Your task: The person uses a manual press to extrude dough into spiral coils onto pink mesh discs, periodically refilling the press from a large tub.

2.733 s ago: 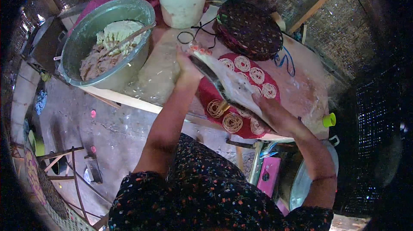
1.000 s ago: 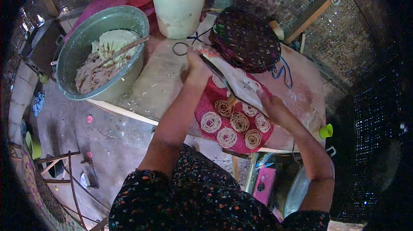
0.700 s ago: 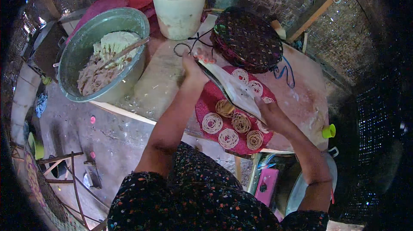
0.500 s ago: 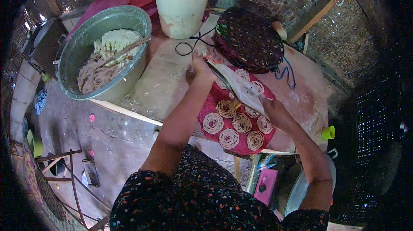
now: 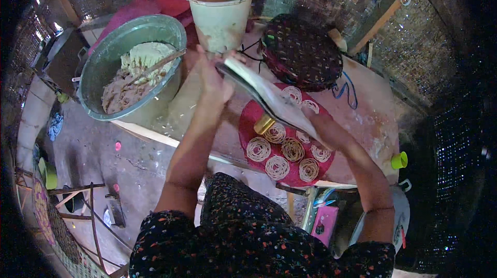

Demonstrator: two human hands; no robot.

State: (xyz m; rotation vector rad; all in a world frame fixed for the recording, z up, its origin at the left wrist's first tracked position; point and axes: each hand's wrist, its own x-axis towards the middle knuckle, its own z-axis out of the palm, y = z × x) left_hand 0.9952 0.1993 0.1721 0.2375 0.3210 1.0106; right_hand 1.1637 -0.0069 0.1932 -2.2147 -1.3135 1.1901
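Both hands hold a long, pale, flour-dusted hand press (image 5: 274, 101) with a dark edge, slanting over the table. A brass-coloured cylinder (image 5: 264, 124) sticks out beneath its middle. My left hand (image 5: 216, 82) is wrapped about the upper left end, its fingers partly hidden. At the lower right end my right hand (image 5: 327, 130) grips the press, fingers mostly out of sight. Under it lies a round red mat (image 5: 248, 117) bearing several coiled nests of thin pale strands (image 5: 277, 167). One browner nest (image 5: 292, 149) sits near the middle; the press covers part of the mat.
Left on the table stands a big grey-green tub (image 5: 88, 89) with dough (image 5: 150, 55) and a wooden stick (image 5: 160, 61). A white bucket (image 5: 220, 21) is at the back, beside a dark woven basket (image 5: 303, 52). A green cup (image 5: 399, 160) sits at the right edge.
The left end of the press has swung left and nearer the tub with my left hand. More of the brass cylinder shows, shifted left over the mat. The view has shifted slightly.
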